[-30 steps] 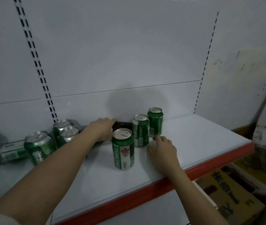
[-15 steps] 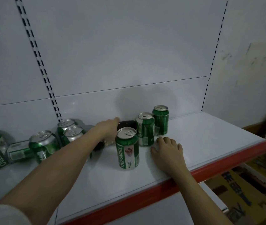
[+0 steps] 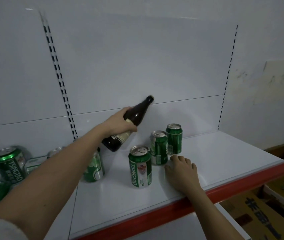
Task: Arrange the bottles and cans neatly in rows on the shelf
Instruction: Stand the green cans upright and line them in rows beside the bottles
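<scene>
fingers [image 3: 130,128] of the left hand [image 3: 118,122] wrap a tilted brown bottle [image 3: 129,125], neck toward 1 o'clock; right hand [image 3: 182,172] rests flat on the shelf [image 3: 224,156]. next: stand it upright behind the cans [image 3: 158,147].

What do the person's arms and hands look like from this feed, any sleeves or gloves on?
Both hands are bare: no gloves, rings or watch show on the left hand or the right hand. The forearms are uncovered. A light, whitish sleeve is pushed up the left arm; no sleeve shows on the right.
</scene>
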